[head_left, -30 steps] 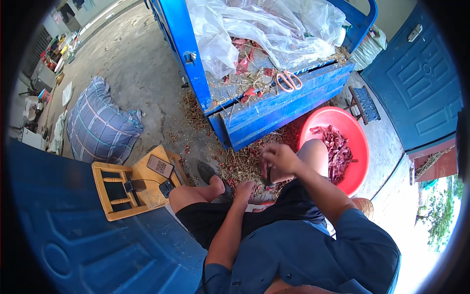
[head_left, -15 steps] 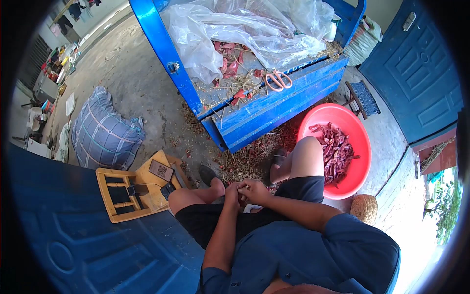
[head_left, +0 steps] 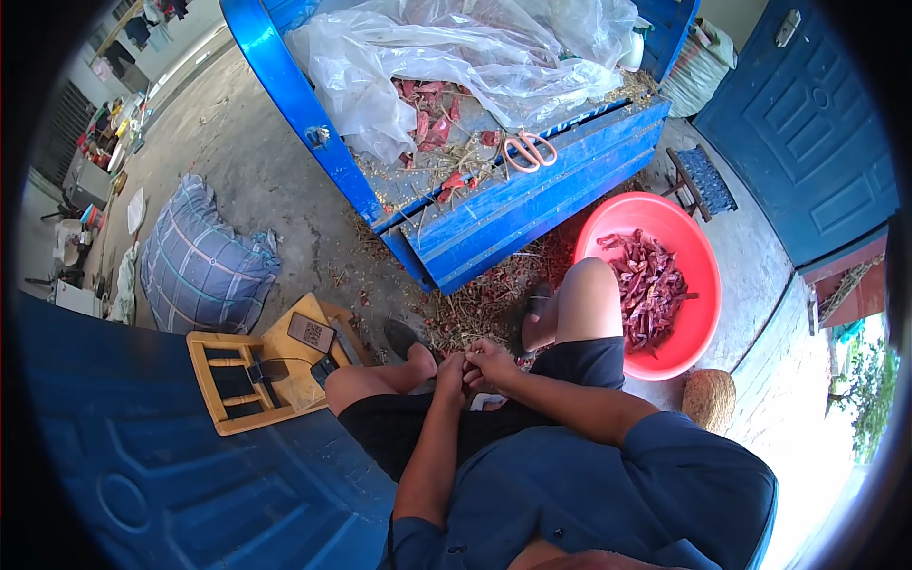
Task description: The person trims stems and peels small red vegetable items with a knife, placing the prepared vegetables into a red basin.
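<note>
Above my lap, my left hand (head_left: 450, 374) and my right hand (head_left: 488, 365) are pressed together with fingers closed. Anything between them is too small or too hidden to make out. To the right of my knee stands a red basin (head_left: 701, 266) holding dark red dried chillies (head_left: 651, 293). Ahead of me is a blue cart bed (head_left: 560, 185) with clear plastic sheeting (head_left: 456, 52), red chilli pieces (head_left: 432, 123) and dry stalks on it. Scissors with pink handles (head_left: 528, 152) lie at its near edge, apart from both hands.
A wooden chair (head_left: 228, 356) with a phone (head_left: 312, 332) on it stands at my left, near a plaid cloth sack (head_left: 204, 261). A folding stool (head_left: 701, 180) and a woven straw object (head_left: 710, 399) flank the basin. Dry stalks (head_left: 480, 304) litter the floor.
The view has shifted slightly, so the cart appears a little further left and up. My hands stay together over my lap, with the right hand's fingers slightly repositioned.
</note>
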Available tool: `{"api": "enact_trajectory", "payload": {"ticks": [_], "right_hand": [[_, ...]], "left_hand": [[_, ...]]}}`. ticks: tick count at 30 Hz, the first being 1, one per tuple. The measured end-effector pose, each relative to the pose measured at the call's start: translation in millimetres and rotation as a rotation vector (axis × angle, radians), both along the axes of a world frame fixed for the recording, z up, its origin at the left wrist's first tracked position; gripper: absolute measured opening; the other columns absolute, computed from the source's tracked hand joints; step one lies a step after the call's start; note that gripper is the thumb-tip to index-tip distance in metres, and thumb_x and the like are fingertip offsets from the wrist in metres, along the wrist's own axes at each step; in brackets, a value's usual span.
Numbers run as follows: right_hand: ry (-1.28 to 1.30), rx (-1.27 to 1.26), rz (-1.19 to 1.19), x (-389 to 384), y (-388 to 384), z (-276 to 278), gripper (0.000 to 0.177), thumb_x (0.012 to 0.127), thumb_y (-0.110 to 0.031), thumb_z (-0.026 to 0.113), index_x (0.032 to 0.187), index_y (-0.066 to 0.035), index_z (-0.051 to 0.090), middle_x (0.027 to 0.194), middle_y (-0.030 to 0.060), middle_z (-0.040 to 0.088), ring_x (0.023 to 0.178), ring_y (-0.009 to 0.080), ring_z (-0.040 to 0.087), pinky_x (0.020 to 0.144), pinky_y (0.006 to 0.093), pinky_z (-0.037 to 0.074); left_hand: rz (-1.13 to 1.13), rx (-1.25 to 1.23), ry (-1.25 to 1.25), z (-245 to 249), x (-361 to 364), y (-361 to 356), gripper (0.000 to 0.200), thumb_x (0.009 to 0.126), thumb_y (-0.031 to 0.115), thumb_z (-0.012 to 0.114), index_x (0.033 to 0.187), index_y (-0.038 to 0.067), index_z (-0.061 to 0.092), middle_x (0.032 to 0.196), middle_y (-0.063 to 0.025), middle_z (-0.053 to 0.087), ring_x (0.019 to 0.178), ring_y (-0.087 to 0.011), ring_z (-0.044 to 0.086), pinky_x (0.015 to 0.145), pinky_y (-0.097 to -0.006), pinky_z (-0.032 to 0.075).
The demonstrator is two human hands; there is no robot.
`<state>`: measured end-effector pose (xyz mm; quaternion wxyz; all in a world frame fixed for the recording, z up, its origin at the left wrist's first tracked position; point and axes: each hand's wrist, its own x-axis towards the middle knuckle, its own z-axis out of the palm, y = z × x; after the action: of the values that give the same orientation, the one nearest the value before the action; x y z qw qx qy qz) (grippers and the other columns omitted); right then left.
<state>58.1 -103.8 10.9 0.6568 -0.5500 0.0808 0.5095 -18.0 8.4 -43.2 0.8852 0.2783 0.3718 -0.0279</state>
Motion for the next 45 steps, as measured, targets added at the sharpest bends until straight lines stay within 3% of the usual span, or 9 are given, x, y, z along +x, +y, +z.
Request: {"api": "enact_trajectory", "payload": {"ticks": [9, 18, 22, 26, 29, 32, 36, 40, 45], "right_hand": [[-0.256, -0.039, 0.049, 31, -7, 13, 0.018, 0.096, -0.019, 0.061, 0.107, -0.005, 0.06, 0.062, 0.0023, 0.058, 0.042, 0.0091, 0.052, 0.038, 0.0238, 0.043], [-0.481, 0.21, -0.308, 127, -48, 145, 0.01, 0.097, -0.017, 0.063, 0.1, -0.007, 0.062, 0.058, -0.0021, 0.052, 0.039, 0.0063, 0.043, 0.04, 0.0219, 0.043], [-0.857, -0.002, -0.576, 174, -108, 170, 0.011, 0.1, -0.018, 0.059, 0.101, -0.008, 0.058, 0.058, -0.0025, 0.051, 0.042, 0.0049, 0.045, 0.044, 0.0204, 0.044], [-1.411, -1.067, -0.356, 210, -222, 134, 0.015, 0.094, -0.018, 0.062, 0.104, -0.007, 0.065, 0.071, 0.0086, 0.065, 0.063, 0.0253, 0.065, 0.065, 0.0363, 0.054], [-1.635, -1.279, -0.244, 221, -282, 90, 0.02, 0.088, -0.02, 0.066, 0.102, -0.007, 0.069, 0.09, 0.0133, 0.068, 0.086, 0.0303, 0.068, 0.076, 0.0394, 0.053], [-1.46, -0.961, -0.198, 204, -207, 136, 0.02, 0.084, -0.019, 0.07, 0.099, -0.007, 0.071, 0.102, 0.0145, 0.067, 0.091, 0.028, 0.067, 0.079, 0.0372, 0.053], [-1.328, -0.443, 0.365, 195, -105, 151, 0.03, 0.081, -0.019, 0.076, 0.106, -0.004, 0.07, 0.101, 0.0104, 0.068, 0.085, 0.0217, 0.067, 0.077, 0.0354, 0.053], [-1.15, -0.2, 0.151, 245, 17, 174, 0.034, 0.083, -0.027, 0.077, 0.108, -0.004, 0.07, 0.096, 0.0081, 0.071, 0.076, 0.0143, 0.064, 0.073, 0.0317, 0.052], [-1.479, -0.589, 0.123, 334, 164, 195, 0.044, 0.084, -0.043, 0.067, 0.106, -0.005, 0.071, 0.108, 0.0159, 0.071, 0.098, 0.0303, 0.069, 0.085, 0.0412, 0.053]], "left_hand": [[-0.062, 0.118, 0.137, 18, 2, -1, 0.009, 0.09, 0.014, 0.053, 0.086, 0.008, 0.058, 0.061, 0.0023, 0.046, 0.046, -0.0101, 0.042, 0.042, -0.0262, 0.034], [-0.171, 0.162, 0.198, 0, 9, -2, 0.008, 0.087, 0.018, 0.059, 0.088, 0.01, 0.061, 0.06, 0.0049, 0.045, 0.048, -0.0069, 0.039, 0.043, -0.0232, 0.029], [-0.164, 0.177, 0.198, 13, 13, -7, 0.007, 0.087, 0.018, 0.059, 0.085, 0.011, 0.059, 0.06, 0.0052, 0.044, 0.048, -0.0068, 0.04, 0.043, -0.0228, 0.03], [-0.147, 0.158, 0.229, 6, 14, -6, 0.008, 0.087, 0.018, 0.06, 0.083, 0.011, 0.061, 0.059, 0.0052, 0.045, 0.046, -0.0071, 0.04, 0.041, -0.0232, 0.027], [-0.213, 0.138, 0.197, 3, 22, -4, 0.008, 0.086, 0.018, 0.06, 0.081, 0.012, 0.06, 0.059, 0.0052, 0.045, 0.045, -0.0066, 0.038, 0.04, -0.0237, 0.026], [-0.197, 0.153, 0.187, -5, 26, -12, 0.009, 0.086, 0.018, 0.06, 0.08, 0.012, 0.059, 0.059, 0.0054, 0.044, 0.044, -0.0062, 0.036, 0.04, -0.024, 0.025], [-0.264, 0.169, 0.176, 4, 27, -12, 0.01, 0.087, 0.02, 0.06, 0.08, 0.013, 0.057, 0.06, 0.0062, 0.045, 0.048, -0.0061, 0.041, 0.043, -0.0229, 0.031], [-0.23, 0.206, 0.219, 5, 23, -5, 0.009, 0.087, 0.019, 0.058, 0.082, 0.012, 0.059, 0.061, 0.0062, 0.045, 0.049, -0.0059, 0.041, 0.043, -0.0232, 0.03], [-0.143, 0.205, 0.224, 1, 13, 6, 0.011, 0.088, 0.018, 0.055, 0.086, 0.009, 0.062, 0.061, 0.0047, 0.047, 0.048, -0.0068, 0.042, 0.043, -0.024, 0.03]]}}
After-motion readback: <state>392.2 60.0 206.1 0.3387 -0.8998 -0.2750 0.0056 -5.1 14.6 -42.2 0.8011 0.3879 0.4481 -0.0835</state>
